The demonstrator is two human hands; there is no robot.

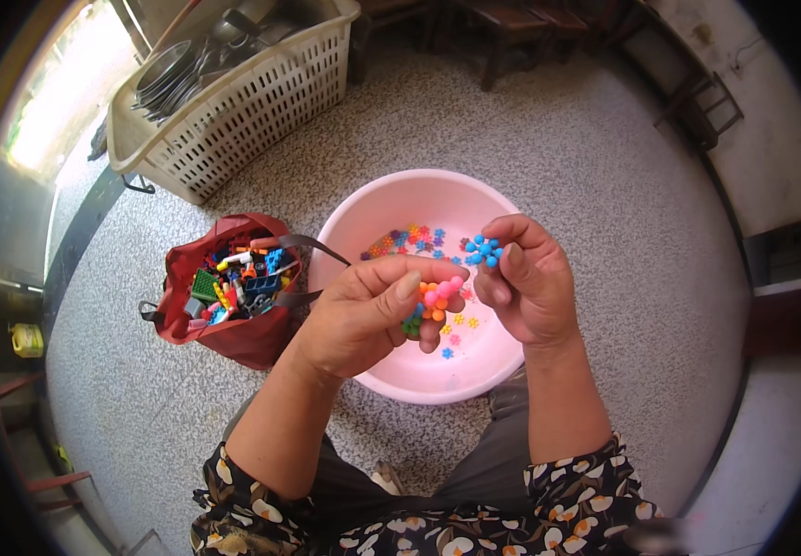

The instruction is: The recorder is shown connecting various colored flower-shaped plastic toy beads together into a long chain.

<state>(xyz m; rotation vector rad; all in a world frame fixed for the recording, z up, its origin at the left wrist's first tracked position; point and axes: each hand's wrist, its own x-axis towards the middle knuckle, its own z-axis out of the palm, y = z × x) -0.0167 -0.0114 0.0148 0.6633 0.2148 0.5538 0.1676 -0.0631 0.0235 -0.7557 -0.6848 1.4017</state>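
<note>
Over the middle of the pink basin, the left hand was curled, thumb toward fingers, around a small cluster of pink, orange, green and blue pieces; whether these were linked or merely bunched, I could not tell. Over the basin's right side, the right hand pinched a blue flower piece between thumb and forefinger, apart from the cluster. Such pieces were probably light, stiff plastic, hardly fragile but smooth enough to slip; 1 outer knob, or 2 opposite ones, seemed the best hold, with a gentle pinch. Loose flower pieces lay inside the basin, many toward its far side. Just left of the basin stood an open red bag of mixed toy bricks, its dark strap reaching over the basin's rim. Farther off, beyond the basin to the left, a white slotted crate held dark cookware. Wooden chairs stood farthest beyond the basin.
</note>
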